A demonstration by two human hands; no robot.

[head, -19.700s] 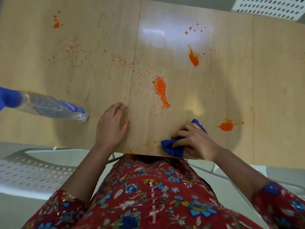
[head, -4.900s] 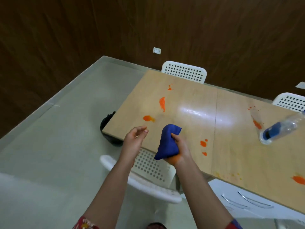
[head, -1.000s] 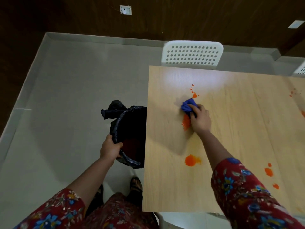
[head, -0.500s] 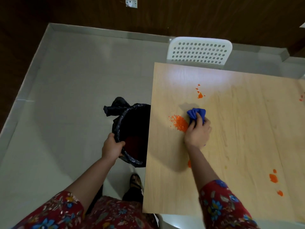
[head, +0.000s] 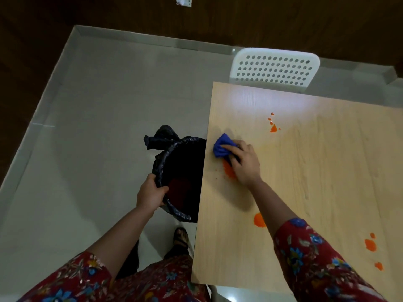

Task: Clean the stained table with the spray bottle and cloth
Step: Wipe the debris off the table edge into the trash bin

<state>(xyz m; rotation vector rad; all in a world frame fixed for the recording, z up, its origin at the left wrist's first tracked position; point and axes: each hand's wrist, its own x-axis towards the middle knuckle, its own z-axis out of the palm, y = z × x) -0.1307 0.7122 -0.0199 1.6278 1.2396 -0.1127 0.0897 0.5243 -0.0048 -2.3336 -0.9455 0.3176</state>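
table [head: 305, 192]: the light wooden top fills the right of the view, and its left edge overlaps the bin [head: 181, 171]. the blue cloth [head: 221, 147] lies bunched on the top near that edge, clamped under the curled fingers of the right hand [head: 245, 164]. an orange stain [head: 229, 172] is partly hidden beneath the palm. the bin, lined with a black bag, is gripped at its rim by the left hand [head: 150, 195], whose fingers are curled round it.

the step is judged to be a sweep of the residue over the edge into the bin. the cloth should be pressed flat and drawn in one stroke towards the edge. the bin mouth should be positioned under the exit point so that nothing is dropped on the floor.

further stains are left: a near blot [head: 259, 220], far drops [head: 273, 128] and right-hand spots [head: 370, 245]. the spray bottle is not in view.
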